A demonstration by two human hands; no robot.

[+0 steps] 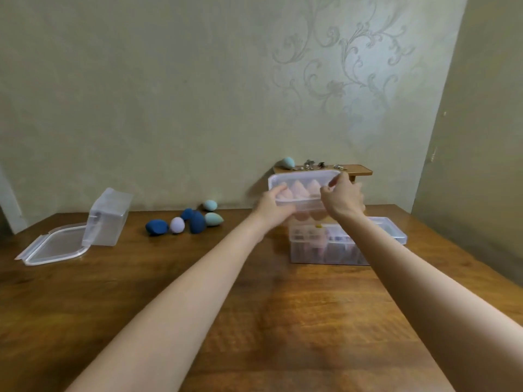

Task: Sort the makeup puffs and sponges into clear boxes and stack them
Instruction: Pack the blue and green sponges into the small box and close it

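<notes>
Both hands hold a clear lidded box of pink sponges in the air, just above a larger closed clear box that holds pink and dark puffs. My left hand grips the held box's left end. My right hand grips its right end, fingers curled over the lid's corner. Loose sponges lie on the table at mid left: dark blue ones, a lilac one and teal ones. An empty clear box stands at the left with its lid lying flat beside it.
The wooden table ends at the wall behind. A small wooden shelf behind the held box carries a teal sponge and small metal items. A wall corner stands at the right.
</notes>
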